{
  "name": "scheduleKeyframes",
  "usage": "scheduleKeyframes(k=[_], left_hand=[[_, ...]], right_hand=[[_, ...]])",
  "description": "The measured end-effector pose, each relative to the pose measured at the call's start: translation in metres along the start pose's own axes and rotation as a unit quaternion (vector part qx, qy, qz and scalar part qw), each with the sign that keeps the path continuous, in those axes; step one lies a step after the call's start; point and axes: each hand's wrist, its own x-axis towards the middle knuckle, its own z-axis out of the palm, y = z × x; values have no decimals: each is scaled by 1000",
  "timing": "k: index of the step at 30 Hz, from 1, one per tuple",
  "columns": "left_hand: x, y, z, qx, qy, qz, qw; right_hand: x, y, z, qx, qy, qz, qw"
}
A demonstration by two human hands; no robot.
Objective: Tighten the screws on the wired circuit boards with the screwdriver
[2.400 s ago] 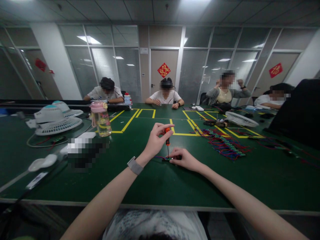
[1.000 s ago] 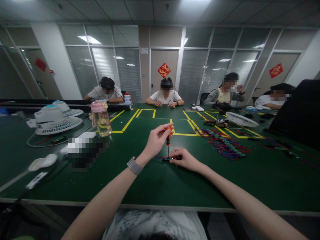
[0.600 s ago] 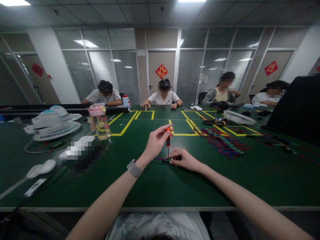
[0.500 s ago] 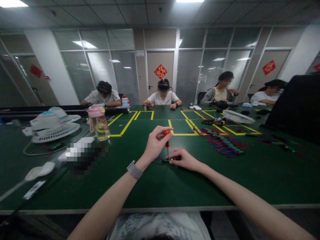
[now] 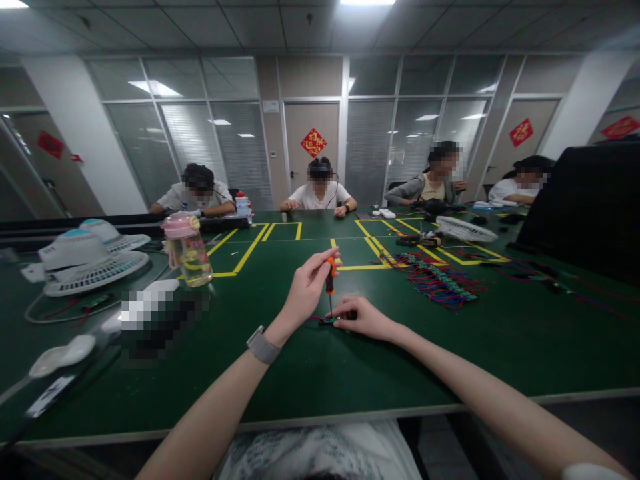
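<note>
My left hand [image 5: 306, 288] pinches the orange handle of a small screwdriver [image 5: 330, 280], which stands upright with its tip on a small circuit board [image 5: 329, 320] on the green table [image 5: 320, 373]. My right hand [image 5: 363, 317] lies on the table with its fingers pressed on the right side of that board. Thin red and blue wires run out of the board to the left. A grey watch is on my left wrist.
A pink-lidded water bottle [image 5: 187, 250] and white fan parts [image 5: 83, 260] stand at the left. A heap of boards with red and blue wires [image 5: 440, 280] lies at the right, with a fan grille [image 5: 463, 230] behind. Several people sit at the far side. A dark chair back [image 5: 590, 207] rises at the right.
My view has swung a little to the right and tilted, so the scene has slid left. Both hands keep the same hold on the screwdriver and the board.
</note>
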Motion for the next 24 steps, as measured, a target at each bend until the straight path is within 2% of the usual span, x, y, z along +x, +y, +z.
scheduleKeyframes(k=[2,7,11,13,18,24], left_hand=[[0,-1,0,-10,-2,-9,1000],[-1,-3,-1,65,55,18,996],[-1,-2,0,-16,7,-19,1000],[-1,-2,0,-26,7,-26,999],[0,-3,-2,77,66,16,995],[1,-5,-1,-29,23,-26,999]], right_hand=[[0,0,0,-4,2,-2,1000],[0,1,0,-8,0,-2,1000],[1,1,0,-10,1,-2,1000],[1,1,0,-8,1,-1,1000],[0,3,1,-12,6,0,1000],[0,1,1,5,1,5,1000]])
